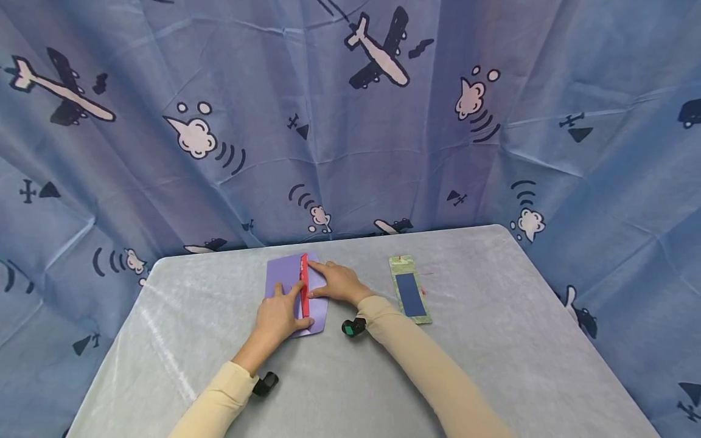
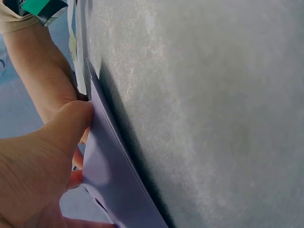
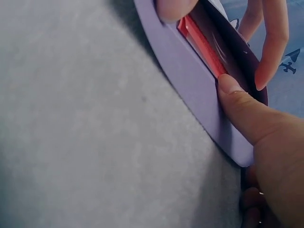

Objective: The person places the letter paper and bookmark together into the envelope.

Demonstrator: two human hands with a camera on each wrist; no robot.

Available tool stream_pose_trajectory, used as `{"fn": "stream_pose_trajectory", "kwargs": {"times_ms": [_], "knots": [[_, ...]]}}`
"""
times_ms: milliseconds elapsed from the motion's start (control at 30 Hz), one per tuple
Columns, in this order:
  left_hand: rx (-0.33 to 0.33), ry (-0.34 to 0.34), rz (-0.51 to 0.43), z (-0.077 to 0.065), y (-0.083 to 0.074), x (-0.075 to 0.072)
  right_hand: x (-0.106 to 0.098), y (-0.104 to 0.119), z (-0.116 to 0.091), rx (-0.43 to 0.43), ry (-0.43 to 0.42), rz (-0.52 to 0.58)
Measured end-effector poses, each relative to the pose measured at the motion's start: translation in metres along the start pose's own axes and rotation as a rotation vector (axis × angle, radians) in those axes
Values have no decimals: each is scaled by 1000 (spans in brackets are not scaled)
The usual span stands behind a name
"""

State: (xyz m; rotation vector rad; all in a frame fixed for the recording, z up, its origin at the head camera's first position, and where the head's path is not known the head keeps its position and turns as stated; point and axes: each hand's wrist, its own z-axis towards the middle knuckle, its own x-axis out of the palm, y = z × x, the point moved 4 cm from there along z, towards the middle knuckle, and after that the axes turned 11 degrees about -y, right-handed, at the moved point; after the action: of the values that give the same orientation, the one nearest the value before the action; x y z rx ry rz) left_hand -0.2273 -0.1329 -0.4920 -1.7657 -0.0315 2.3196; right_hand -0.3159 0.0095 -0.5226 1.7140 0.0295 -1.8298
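Observation:
A purple folder-like piece (image 1: 285,271) lies towards the table's back edge, a narrow red strip (image 1: 304,298) with pale marks running along its middle. My left hand (image 1: 276,315) spreads its fingers over the piece's left side, forefinger at the strip and thumb near the lower edge. From the right, my right hand (image 1: 339,283) holds the piece. In the right wrist view its thumb (image 3: 232,88) presses beside the red strip (image 3: 202,45), with other fingers curled beneath the edge. The left wrist view shows the purple piece (image 2: 111,161) tilted, its edge partly raised off the table.
Right of the hands lies a flat green piece (image 1: 402,267) with a dark blue panel (image 1: 411,295). A grey cloth covers the table (image 1: 520,340). Behind it hangs a blue curtain (image 1: 263,121) printed with aeroplanes. Small black cameras are strapped at both wrists.

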Motion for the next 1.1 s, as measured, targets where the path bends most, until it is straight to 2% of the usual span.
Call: {"fn": "stream_pose_trajectory", "kwargs": {"times_ms": [600,833,1100], "knots": [[7,13,5,-2,-1,-2,3,2,2,30,12,-31],[14,-1,8,-1,-1,-3,4,2,3,4,-38,-37],[6,4,-1,0,-1,-2,3,4,2,9,-35,-49]]}}
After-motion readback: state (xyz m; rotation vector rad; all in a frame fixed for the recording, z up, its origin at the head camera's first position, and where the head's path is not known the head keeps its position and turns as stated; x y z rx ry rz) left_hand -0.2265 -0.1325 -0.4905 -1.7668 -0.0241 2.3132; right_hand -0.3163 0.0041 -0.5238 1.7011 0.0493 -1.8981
